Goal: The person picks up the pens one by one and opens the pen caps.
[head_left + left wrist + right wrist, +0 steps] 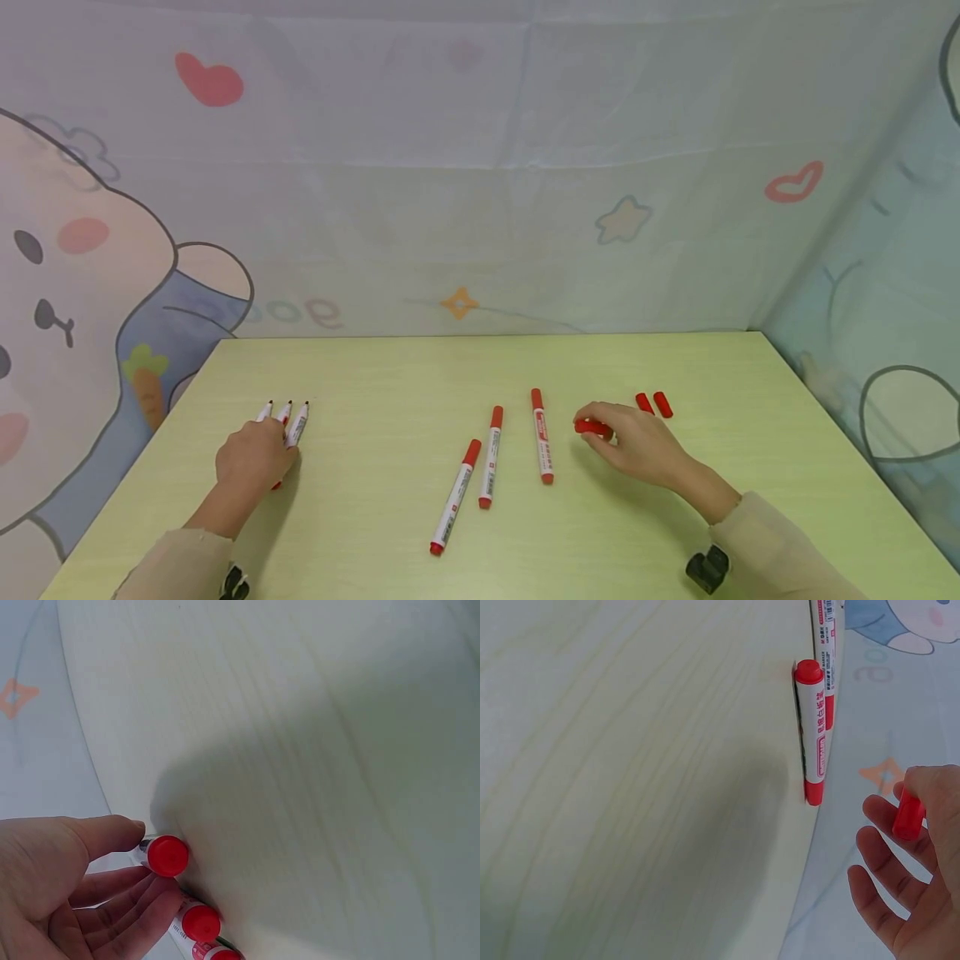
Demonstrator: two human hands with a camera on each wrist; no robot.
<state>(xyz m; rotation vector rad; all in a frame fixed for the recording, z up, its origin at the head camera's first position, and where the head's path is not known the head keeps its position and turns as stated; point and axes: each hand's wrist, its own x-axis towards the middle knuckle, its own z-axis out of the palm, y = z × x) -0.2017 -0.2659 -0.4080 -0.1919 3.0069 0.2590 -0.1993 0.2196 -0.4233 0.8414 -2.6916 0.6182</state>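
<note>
Take the middle capped marker point(490, 457) on the worktop point(375, 383) as the landmark. A second capped marker point(455, 498) lies slanted just to its left and a little closer to the person; a third point(542, 436) lies near it on the right. Well to its left, three uncapped markers lie side by side, tips pointing away from the person. Well to its right, two loose red caps point(662, 405) lie next to each other, about level with its far end. The layout suggests sorting: bare pens on one side, their caps on the other, and the capped ones left between.

The left hand point(255, 454), well left of the landmark, pinches the rightmost uncapped marker point(299, 427) between thumb and fingers, perhaps to line it up with the other two uncapped markers point(284, 411) close by its fingers. Whether that marker is lifted cannot be told.

The right hand point(633, 437), to the landmark's right, pinches a red cap point(909, 817) between thumb and forefinger, its other fingers loosely bent and spread. Such a light grip probably suits so small a piece.
</note>
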